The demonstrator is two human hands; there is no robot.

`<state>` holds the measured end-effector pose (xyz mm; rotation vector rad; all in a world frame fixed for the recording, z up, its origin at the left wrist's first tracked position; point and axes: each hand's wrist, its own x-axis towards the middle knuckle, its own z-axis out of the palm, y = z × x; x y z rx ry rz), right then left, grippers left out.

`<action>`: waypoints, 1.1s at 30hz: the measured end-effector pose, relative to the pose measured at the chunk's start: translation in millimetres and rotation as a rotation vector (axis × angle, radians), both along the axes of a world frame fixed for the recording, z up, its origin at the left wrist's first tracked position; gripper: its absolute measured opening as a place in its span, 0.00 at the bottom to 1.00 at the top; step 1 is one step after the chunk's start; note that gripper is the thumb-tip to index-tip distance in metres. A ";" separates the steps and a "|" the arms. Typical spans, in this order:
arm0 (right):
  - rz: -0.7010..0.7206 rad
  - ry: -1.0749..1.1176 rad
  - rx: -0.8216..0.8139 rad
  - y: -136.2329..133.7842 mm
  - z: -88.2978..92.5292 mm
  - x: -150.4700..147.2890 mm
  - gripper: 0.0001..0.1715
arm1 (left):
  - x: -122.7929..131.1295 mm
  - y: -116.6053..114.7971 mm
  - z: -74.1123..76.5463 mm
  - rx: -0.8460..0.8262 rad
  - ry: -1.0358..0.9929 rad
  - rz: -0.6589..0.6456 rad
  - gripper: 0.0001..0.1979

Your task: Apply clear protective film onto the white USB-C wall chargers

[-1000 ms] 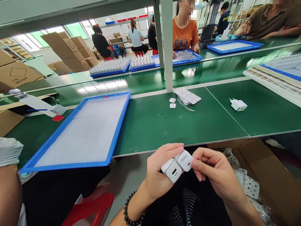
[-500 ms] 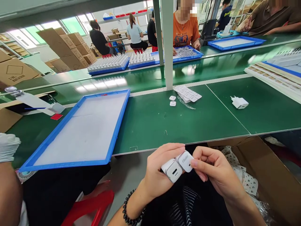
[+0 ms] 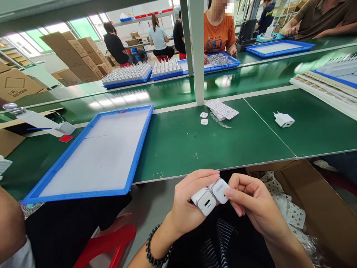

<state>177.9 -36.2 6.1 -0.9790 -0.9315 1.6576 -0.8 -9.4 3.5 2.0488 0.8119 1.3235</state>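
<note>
My left hand [image 3: 189, 204] is closed around a white wall charger [image 3: 205, 203], its face with a wide and a narrow port turned towards me. Against that charger sits a white square piece with grey lettering [image 3: 219, 190]; whether it is a second charger or a loose cover I cannot tell. My right hand [image 3: 251, 203] pinches this piece at its right edge, thumb in front, with a small dark spot beside the thumb. Across the green table stands another white charger with prongs [image 3: 284, 120]. Two small white square pieces [image 3: 204, 121] lie near a stack of white label sheets [image 3: 223, 109].
A blue-rimmed tray [image 3: 129, 186] lies on the table [image 3: 173, 149] to the left. Below the table's right edge stands a cardboard box [image 3: 315, 197] with discarded sheets. A post [image 3: 198, 56] rises at the table's back. A co-worker's arm [image 3: 9, 223] is at far left.
The gloved hand of the co-worker at far left has moved left, mostly out of view. My hands and the white pieces in them have hardly moved.
</note>
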 end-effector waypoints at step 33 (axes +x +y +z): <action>-0.158 -0.229 0.150 -2.1 4.1 -6.8 0.18 | 3.8 -3.0 3.6 -0.135 0.040 0.072 0.22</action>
